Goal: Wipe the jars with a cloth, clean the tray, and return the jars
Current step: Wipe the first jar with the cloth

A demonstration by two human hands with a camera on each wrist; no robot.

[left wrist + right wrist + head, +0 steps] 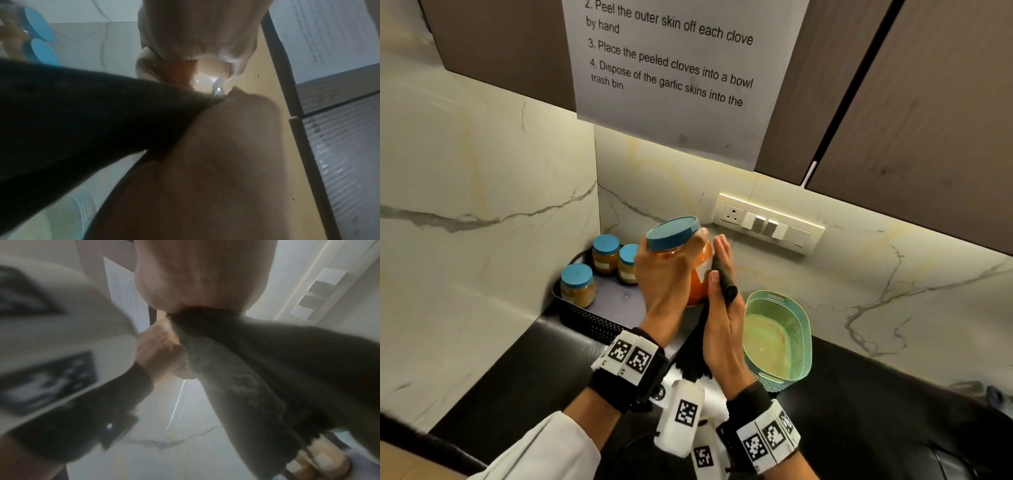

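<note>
My left hand grips a jar of orange paste with a blue lid, tilted and held above the black tray. My right hand lies against the jar's right side, its thumb pinching a dark cloth against the palm; the cloth's tail hangs below. Three small blue-lidded jars stand in the tray's far-left corner. In the left wrist view the cloth covers the left half and the jar shows under my fingers. The right wrist view shows the cloth close up.
A green plastic basket stands on the dark counter to the right of my hands. A wall socket panel sits behind the jar. A printed sheet hangs from the cabinets above. Marble walls close the corner behind the tray.
</note>
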